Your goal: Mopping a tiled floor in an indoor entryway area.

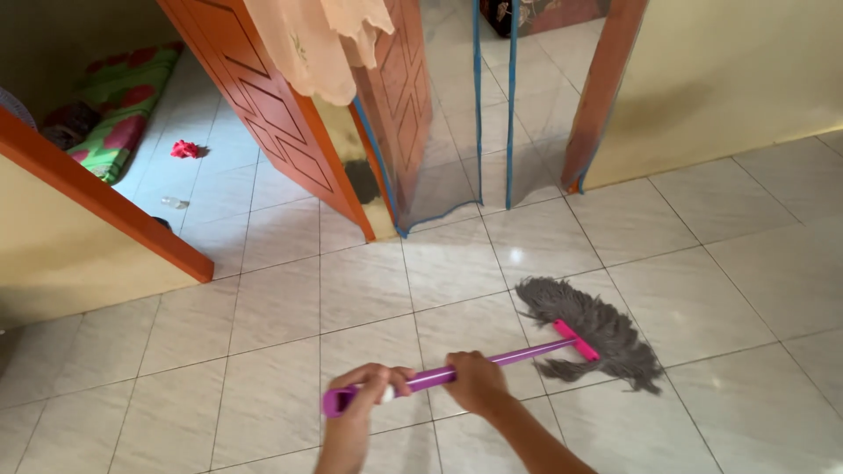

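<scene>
A mop with a purple handle and a grey string head on a pink bar lies low across the pale floor tiles. My left hand grips the handle's near end. My right hand wraps the handle a little further along, closer to the head. The mop head rests on the floor to the right of both hands.
Ahead stands an orange wooden door with peach cloth hanging over it and a blue-edged mesh screen beside it. A cream wall is at the right. Through the left doorway lie a green-red mat, a red scrap and a small bottle.
</scene>
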